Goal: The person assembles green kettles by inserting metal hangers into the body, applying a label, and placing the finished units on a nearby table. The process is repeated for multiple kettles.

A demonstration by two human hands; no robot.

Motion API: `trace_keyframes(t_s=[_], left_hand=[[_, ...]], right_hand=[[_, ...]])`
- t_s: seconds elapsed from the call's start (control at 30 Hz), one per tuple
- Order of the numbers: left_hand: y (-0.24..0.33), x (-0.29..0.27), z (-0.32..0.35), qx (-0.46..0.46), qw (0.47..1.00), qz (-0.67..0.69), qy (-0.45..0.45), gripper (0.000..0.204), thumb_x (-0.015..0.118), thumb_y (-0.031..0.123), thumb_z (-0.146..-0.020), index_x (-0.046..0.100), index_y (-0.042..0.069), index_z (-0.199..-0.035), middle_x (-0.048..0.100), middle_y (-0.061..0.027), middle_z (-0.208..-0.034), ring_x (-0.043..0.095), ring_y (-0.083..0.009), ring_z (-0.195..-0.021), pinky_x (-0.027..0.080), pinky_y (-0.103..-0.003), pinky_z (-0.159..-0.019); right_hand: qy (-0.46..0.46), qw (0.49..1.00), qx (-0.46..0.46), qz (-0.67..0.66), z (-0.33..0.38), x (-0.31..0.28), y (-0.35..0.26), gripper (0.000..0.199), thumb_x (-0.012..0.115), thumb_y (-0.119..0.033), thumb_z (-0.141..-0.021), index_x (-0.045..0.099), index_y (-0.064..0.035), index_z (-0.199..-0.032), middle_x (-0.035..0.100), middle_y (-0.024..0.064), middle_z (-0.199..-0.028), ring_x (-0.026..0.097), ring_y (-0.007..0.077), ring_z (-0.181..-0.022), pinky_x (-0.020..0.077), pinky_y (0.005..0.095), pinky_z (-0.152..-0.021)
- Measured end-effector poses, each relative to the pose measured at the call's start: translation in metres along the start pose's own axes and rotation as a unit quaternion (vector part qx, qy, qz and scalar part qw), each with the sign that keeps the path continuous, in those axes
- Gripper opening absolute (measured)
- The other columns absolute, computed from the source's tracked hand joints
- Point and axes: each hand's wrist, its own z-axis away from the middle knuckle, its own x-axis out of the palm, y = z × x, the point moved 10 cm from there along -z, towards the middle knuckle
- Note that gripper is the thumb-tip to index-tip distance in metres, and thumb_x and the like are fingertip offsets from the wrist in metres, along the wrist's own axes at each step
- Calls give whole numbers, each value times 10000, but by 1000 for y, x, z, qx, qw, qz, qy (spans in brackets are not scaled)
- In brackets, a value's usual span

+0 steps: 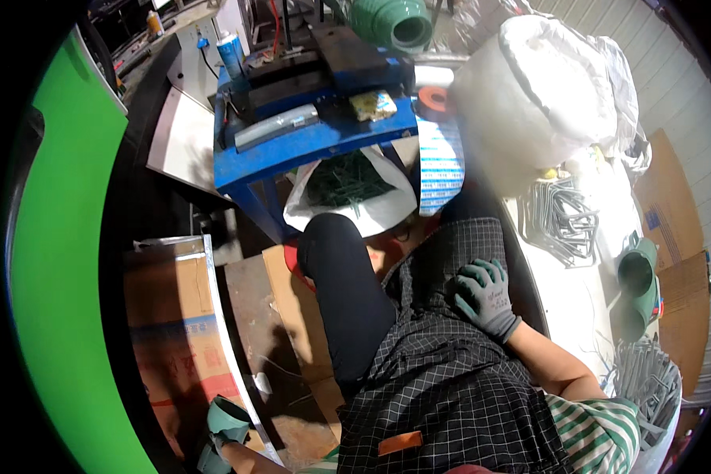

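In the head view, a hollow green plastic cup (229,419) is touched at lower left by the left hand (218,445); its fingers are mostly hidden, and whether they are closed cannot be told. Brown printed cardboard (166,292) is spread ahead of them. The right hand (488,299), gloved in grey and green, is rested empty on a black checked apron (458,363), fingers loosely parted. Bent grey metal rods (565,217) are piled to their right; a blue metal counter (241,164) is seen ahead, leftward.
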Motion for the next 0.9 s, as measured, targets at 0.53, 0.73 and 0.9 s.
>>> trace_keyframes(t_s=[0.53, 0.73, 0.9], left_hand=[[150, 54, 128, 197, 722, 481, -457, 340, 554, 342, -1049, 630, 81, -1253, 686, -28, -1134, 643, -192, -970, 523, -322, -884], [316, -59, 499, 295, 580, 483, -587, 238, 573, 114, -1006, 650, -10, -1194, 635, -73, -1137, 602, -180, -1019, 485, -321, -903], [419, -84, 686, 543, 449, 380, -600, 506, 615, 55, -948, 552, -9, -1446, 658, -111, -1282, 635, -194, -1161, 505, -329, -1023]], right_hand=[[12, 996, 67, -53, -35, -21, 7, 413, 758, -338, -901, 677, -162, -1266, 647, 89, -1268, 573, 334, -1209, 381, 510, -1098], [64, 864, 67, -494, -82, -72, -6, 870, 864, -284, -860, 405, -79, -1570, 524, 145, -1492, 513, 323, -1383, 392, 462, -1179], [66, 778, -9, -624, -86, -135, -6, 1219, 952, -313, -769, 174, -25, -1663, 340, 199, -1647, 412, 314, -1493, 354, 477, -1228]])
